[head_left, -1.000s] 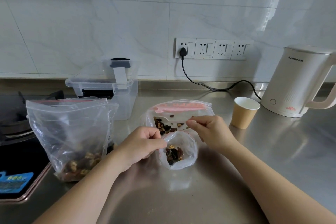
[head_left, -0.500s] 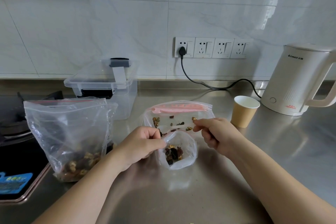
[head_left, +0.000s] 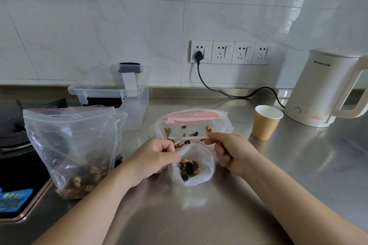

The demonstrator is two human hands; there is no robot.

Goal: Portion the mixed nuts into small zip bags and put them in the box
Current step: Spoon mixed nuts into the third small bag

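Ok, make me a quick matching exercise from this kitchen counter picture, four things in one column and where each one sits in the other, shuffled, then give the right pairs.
Things:
1. large nut bag
2. clear box
3. paper cup
4. small zip bag

Places:
A. just in front of the white kettle
B. held between the left hand and right hand
C. standing beside the black stove
D. against the wall, lid on

Pairs: 1-C, 2-D, 3-A, 4-B
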